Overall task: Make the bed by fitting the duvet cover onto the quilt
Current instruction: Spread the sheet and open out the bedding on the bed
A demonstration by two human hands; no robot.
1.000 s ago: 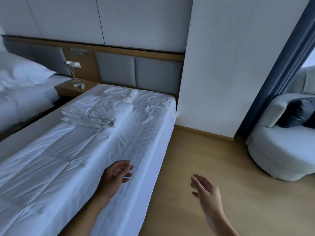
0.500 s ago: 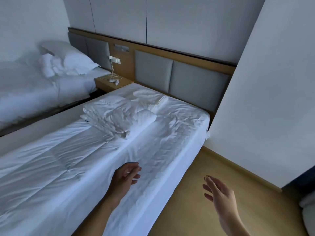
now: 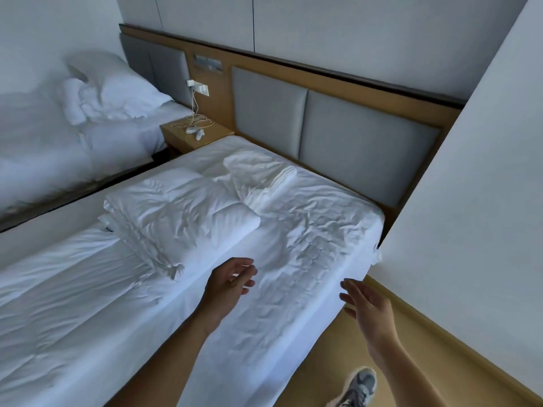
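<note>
Your left hand (image 3: 227, 284) hung over the near side of the bed (image 3: 308, 304), fingers loosely curled and holding nothing; whether it touched the sheet could not be told. Your right hand (image 3: 368, 308) was out past the bed's edge, above the floor (image 3: 338, 356), fingers straight and spread, also empty.

The quilt (image 3: 67, 292) lay spread flat along the left half of the bed, its long axis running with the mattress, from the lower left of the view up toward the headboard (image 3: 338, 133). On its far end sat the folded duvet cover (image 3: 176, 212), a thick stack with its longer side lying across the bed and a loose corner trailing toward your left hand. Just beyond it, near the headboard, lay a smaller crumpled piece of white cloth (image 3: 261, 174).

A nightstand (image 3: 202, 136) with a cable stood between this bed and a second bed (image 3: 58, 148) that carried a pillow (image 3: 123, 86). Your shoe (image 3: 357, 386) showed on the floor below your right arm.
</note>
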